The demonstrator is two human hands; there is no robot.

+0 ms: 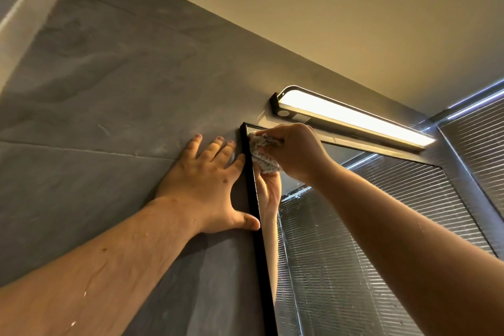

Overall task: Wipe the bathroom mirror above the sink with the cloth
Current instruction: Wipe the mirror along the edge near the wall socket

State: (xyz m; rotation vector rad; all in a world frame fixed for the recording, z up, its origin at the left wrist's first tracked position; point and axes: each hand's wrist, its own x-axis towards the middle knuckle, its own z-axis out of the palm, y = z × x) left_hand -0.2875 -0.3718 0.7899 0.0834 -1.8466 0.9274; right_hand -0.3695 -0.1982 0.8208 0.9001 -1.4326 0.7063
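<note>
The black-framed mirror [354,240] hangs on a grey tiled wall and reflects window blinds. My right hand [294,154] grips a bunched white cloth [263,154] and presses it onto the glass at the mirror's top left corner. My left hand [210,185] lies flat on the wall just left of the frame, fingers spread, thumb touching the frame's edge. The right hand's reflection shows below the cloth.
A lit black bar lamp [351,117] is mounted right above the mirror's top edge, close to my right hand. The grey tiled wall [109,117] stretches left. Window blinds [480,139] fill the far right. The ceiling [300,8] is above.
</note>
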